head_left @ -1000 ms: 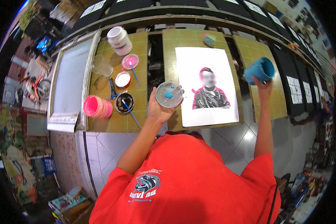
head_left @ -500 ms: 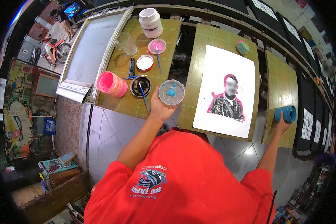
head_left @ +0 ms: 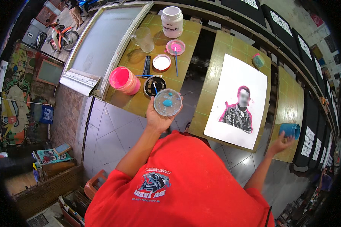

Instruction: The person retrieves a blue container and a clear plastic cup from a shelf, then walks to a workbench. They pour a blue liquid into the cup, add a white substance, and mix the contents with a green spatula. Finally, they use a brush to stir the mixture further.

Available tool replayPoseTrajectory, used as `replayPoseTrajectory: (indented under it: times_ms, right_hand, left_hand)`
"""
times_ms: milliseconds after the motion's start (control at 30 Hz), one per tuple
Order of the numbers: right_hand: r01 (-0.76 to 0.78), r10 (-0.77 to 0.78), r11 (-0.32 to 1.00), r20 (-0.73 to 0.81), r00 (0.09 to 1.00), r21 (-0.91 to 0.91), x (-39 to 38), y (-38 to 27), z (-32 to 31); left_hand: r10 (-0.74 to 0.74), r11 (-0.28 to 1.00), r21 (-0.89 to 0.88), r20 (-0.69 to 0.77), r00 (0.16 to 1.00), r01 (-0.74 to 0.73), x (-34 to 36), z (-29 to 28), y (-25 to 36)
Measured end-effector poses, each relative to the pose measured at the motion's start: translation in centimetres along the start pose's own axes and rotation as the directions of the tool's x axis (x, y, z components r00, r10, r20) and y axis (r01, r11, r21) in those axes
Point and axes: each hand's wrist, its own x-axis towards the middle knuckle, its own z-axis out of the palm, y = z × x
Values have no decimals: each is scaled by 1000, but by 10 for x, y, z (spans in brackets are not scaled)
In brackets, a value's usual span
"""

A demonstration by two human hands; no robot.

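Note:
My left hand [head_left: 158, 120] holds a clear round plastic lid [head_left: 169, 110] from below, fingers around its rim. A blob of light blue paint [head_left: 166, 103] and smaller dabs lie in it. At the right, my right hand [head_left: 280, 145] is beside a blue paint jar [head_left: 290, 131] standing on the far right board. Its fingers are spread, apparently off the jar. Between the hands, a white sheet [head_left: 222, 89] carries a black-and-white printed portrait [head_left: 236, 115] with pink edging. Just beyond the lid sits a dish of black paint [head_left: 149, 87] with a blue-handled brush in it.
On the left board stand a pink paint jar [head_left: 124, 81], a white tub [head_left: 172, 23], a clear mug [head_left: 143, 39], a black tube [head_left: 147, 66], a white paint lid [head_left: 161, 62] and a pink paint dish [head_left: 181, 48]. A framed screen [head_left: 106, 36] leans left. Gaps separate the boards.
My right hand has loosened from the blue jar and drawn slightly back toward me. The lid in my left hand now overlaps the black paint dish. The whole view has shifted.

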Motion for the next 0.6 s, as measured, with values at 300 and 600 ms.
replayPoseTrajectory:
  times_ms: [300, 600]
  right_hand:
    - [347, -776, 628, 595, 210, 696, -109, -410, 174]
    - [623, -859, 296, 487, -158, 724, -172, -501, 267]
  left_hand:
    - [60, 998, -18, -10, 998, -60, -18, -8, 31]
    - [123, 990, -72, -24, 992, -124, -40, -7, 56]
